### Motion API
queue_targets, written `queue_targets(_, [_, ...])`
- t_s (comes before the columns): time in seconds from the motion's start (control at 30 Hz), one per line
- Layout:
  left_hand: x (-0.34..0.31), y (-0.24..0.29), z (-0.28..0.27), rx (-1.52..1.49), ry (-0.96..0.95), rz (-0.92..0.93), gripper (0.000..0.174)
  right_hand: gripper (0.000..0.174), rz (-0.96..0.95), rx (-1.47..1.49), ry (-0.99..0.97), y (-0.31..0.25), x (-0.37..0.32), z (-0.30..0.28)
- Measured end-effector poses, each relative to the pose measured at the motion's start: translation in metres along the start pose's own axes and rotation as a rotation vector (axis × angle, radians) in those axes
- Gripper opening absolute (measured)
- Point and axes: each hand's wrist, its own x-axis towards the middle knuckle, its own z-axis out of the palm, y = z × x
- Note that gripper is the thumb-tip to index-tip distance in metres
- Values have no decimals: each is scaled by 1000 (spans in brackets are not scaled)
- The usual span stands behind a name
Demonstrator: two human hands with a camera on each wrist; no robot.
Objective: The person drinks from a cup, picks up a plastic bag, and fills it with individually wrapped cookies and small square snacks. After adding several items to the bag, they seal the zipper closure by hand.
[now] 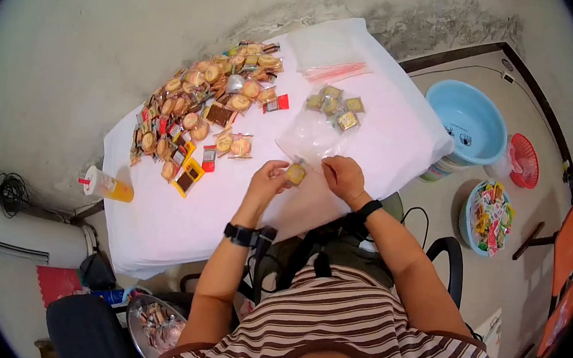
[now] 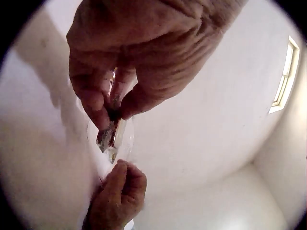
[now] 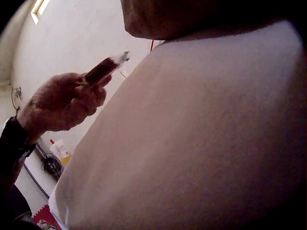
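Between the thumb and fingers of the left hand (image 1: 269, 179) is a small wrapped square snack (image 1: 296, 174). The left wrist view shows that hand (image 2: 144, 48) from above, pinching the wrapper (image 2: 109, 136). To its right, the right hand (image 1: 344, 178) has curled fingers and pinches the near edge of a clear plastic bag (image 1: 313, 136). Several wrapped squares (image 1: 347, 120) lie at the bag's far end. In the right wrist view, the right hand (image 3: 158, 19) is only partly visible, and its fingertips are hidden.
A large heap of wrapped biscuits (image 1: 194, 92) covers the table's left side, near an orange drink (image 1: 114, 186). Flat clear bags (image 1: 325, 47) lie at the far edge of the white-covered table (image 1: 388, 144). Blue basins (image 1: 466, 121) and a red basket (image 1: 526, 162) stand to the right.
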Motion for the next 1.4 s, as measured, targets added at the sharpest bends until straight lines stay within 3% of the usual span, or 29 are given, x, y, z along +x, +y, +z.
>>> queue_targets(0.07, [21, -2, 16, 13, 1, 7, 32, 7, 5, -4, -15, 0, 0, -1])
queue_targets(0.2, [41, -11, 37, 17, 216, 129, 32, 8, -45, 26, 5, 4, -2, 2])
queue_targets(0.27, [21, 2, 49, 690, 345, 427, 34, 7, -44, 16, -6, 5, -3, 2])
queue_targets(0.3, [15, -1, 49, 848, 372, 635, 32, 7, -55, 4, 5, 5, -3, 3])
queue_targets(0.33, [12, 1, 48, 852, 368, 636, 32, 7, -65, -7, 17, 5, -3, 3])
queue_targets(0.4, [8, 2, 45, 1091, 223, 880, 25, 6, -66, -9, 19, 5, -3, 3])
queue_targets(0.53, [17, 0, 47, 1118, 88, 907, 21, 6, -82, -21, 28, 3, -2, 1])
queue_targets(0.6, [27, 0, 47, 1177, -26, 869, 27, 6, -85, -14, 24, 2, -1, 0])
queue_targets(0.7, [43, 8, 56, 1295, -51, 830, 33, 7, -79, -20, -10, 2, -1, -1])
queue_targets(0.83, [66, 8, 60, 1319, 14, 952, 43, 7, -68, -39, -65, -1, 2, -4])
queue_targets(0.9, [75, 6, 61, 1399, 16, 915, 50, 8, -70, -24, -80, 5, 1, 0])
queue_targets(1.13, [65, 5, 62, 1424, 189, 706, 49, 9, -62, -55, -13, -2, -1, -2])
queue_targets(1.23, [72, -4, 61, 1248, 329, 893, 42, 7, -168, -41, 77, 12, -6, 11])
queue_targets(1.3, [80, -9, 58, 1296, 333, 888, 48, 6, -184, -6, 73, 11, -5, 12])
queue_targets(1.37, [71, -5, 51, 1269, 362, 910, 51, 9, -78, -46, 7, 12, -6, 11])
queue_targets(1.4, [65, -4, 47, 1265, 291, 886, 48, 9, -92, -41, -2, 12, -6, 11])
